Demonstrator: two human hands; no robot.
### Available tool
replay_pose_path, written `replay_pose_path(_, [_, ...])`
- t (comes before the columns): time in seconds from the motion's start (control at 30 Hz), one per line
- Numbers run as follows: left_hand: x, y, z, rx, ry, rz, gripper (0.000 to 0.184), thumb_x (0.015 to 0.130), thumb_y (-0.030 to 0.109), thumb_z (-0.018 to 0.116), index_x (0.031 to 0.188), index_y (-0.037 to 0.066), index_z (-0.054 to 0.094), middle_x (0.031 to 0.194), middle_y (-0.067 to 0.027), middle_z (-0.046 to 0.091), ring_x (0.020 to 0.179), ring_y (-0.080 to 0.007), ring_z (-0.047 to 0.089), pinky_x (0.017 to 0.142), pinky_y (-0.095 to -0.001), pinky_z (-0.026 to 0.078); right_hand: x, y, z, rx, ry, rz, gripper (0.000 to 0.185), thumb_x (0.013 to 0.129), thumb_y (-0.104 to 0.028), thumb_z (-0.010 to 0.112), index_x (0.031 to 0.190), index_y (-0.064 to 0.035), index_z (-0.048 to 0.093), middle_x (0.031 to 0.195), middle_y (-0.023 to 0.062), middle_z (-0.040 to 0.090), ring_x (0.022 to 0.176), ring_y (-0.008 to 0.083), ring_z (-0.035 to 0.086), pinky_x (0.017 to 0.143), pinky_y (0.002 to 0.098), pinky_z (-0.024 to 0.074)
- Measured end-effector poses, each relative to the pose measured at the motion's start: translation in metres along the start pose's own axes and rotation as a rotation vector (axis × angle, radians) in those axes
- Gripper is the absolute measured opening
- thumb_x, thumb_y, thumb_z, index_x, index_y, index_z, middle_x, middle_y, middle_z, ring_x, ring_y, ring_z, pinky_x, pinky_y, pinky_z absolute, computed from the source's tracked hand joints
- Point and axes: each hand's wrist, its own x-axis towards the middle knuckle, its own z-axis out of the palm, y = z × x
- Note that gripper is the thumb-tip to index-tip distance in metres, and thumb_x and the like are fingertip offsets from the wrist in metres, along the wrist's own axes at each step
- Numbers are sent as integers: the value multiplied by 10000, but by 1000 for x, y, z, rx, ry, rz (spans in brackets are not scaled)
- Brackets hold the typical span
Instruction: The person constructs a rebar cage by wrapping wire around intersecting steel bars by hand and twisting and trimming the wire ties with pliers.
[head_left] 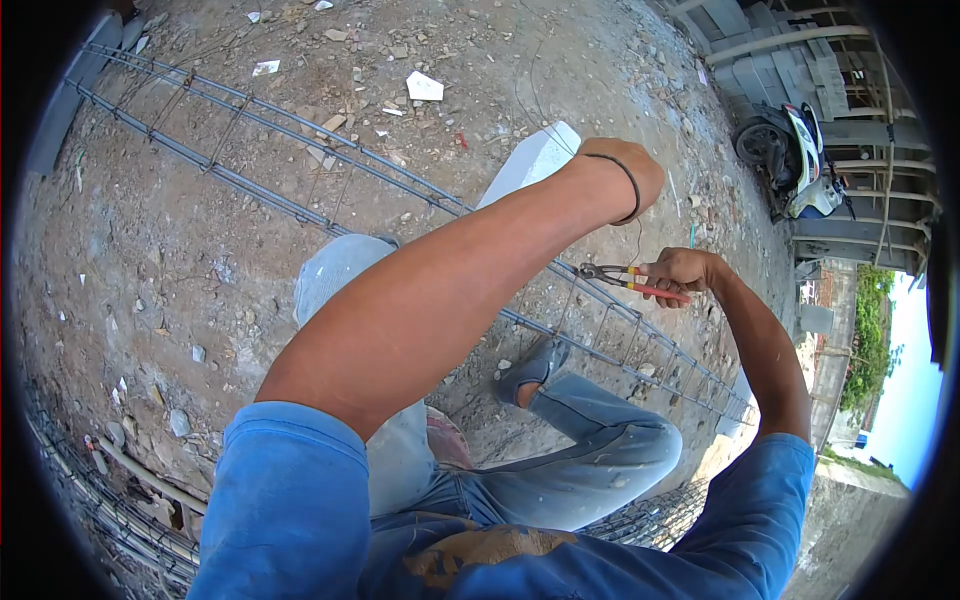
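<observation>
Points pincers (600, 273), clasped in nearer right hand (676, 274), leftward at the diagonal rebar cage (430, 192), with left hand (628, 172) seemingly fisted around wire (640, 240).

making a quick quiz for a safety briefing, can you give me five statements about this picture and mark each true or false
1. The right hand holds pincers with red and yellow handles. True.
2. The dark wristband is on the right wrist. False: it is on the left wrist.
3. Steel bars pass behind the left forearm in this view. True.
4. The motorbike is at the lower left of the picture. False: it is at the upper right.
5. Both shirt sleeves are blue. True.
</observation>
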Motion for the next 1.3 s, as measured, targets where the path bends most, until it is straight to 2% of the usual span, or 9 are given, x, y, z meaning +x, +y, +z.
replay_pose_path(0.23, [-7,0,2,16,-7,60,169,719,-77,685,870,-42,753,955,-245,722,913,-366,725,733,-435,588,9,-11,-8,-169,-73,177,611,1036,-476,478,983,101,669,717,178,692,562,245,684,497,367,550])
replay_pose_path(0.47, [-11,-3,-8,-33,23,1,208,745,-45,687,939,-18,757,1014,-225,725,953,-348,722,750,-439,589,-16,-35,24,-876,226,64,429,770,-335,824,952,10,645,773,133,720,675,285,724,628,381,576])
replay_pose_path(0.53, [-11,-6,-10,-29,37,-8,222,749,-38,687,958,-15,758,1020,-218,728,962,-345,722,758,-439,590,-13,-22,31,-1287,628,-227,398,776,-264,789,1003,5,604,865,130,701,747,311,715,722,411,577])
replay_pose_path(0.6, [-10,-5,-10,-21,38,-30,226,759,-21,687,973,-7,759,1026,-209,732,966,-347,723,772,-434,591,-14,-16,27,-1307,643,-336,421,802,-254,744,1075,23,582,965,119,657,888,298,691,829,418,555])
replay_pose_path(0.67, [-9,-1,-10,-29,30,-35,222,764,-18,683,972,-4,760,1031,-210,732,970,-347,723,774,-433,591,-19,-14,21,-1695,985,-989,436,842,-306,685,1128,10,595,988,103,623,929,264,655,838,397,540])
replay_pose_path(0.87, [-4,6,-7,-25,-10,-18,203,768,-17,672,951,-14,760,1014,-228,728,959,-342,724,768,-434,588,-9,-2,18,-1441,712,-601,489,863,-413,687,1101,13,650,881,109,647,840,269,645,763,442,516])
replay_pose_path(0.97, [-4,8,-3,-3,-75,9,193,764,-27,661,933,-33,753,984,-238,725,938,-348,726,761,-435,586,-12,-27,8,-737,202,-53,533,902,-491,672,819,35,701,634,155,636,649,235,673,574,381,533])
replay_pose_path(1.07, [4,11,-1,48,-136,44,186,759,-35,652,918,-49,748,956,-246,724,915,-360,727,755,-437,584,-10,-36,-3,-241,19,144,514,914,-462,667,823,43,701,642,140,644,510,219,636,481,349,518])
replay_pose_path(1.3, [4,7,6,141,-62,-2,180,781,3,693,949,-13,756,1001,-227,728,946,-355,724,800,-436,586,-9,-44,12,-521,146,98,561,984,-461,593,822,70,675,666,174,664,508,234,647,435,367,511])
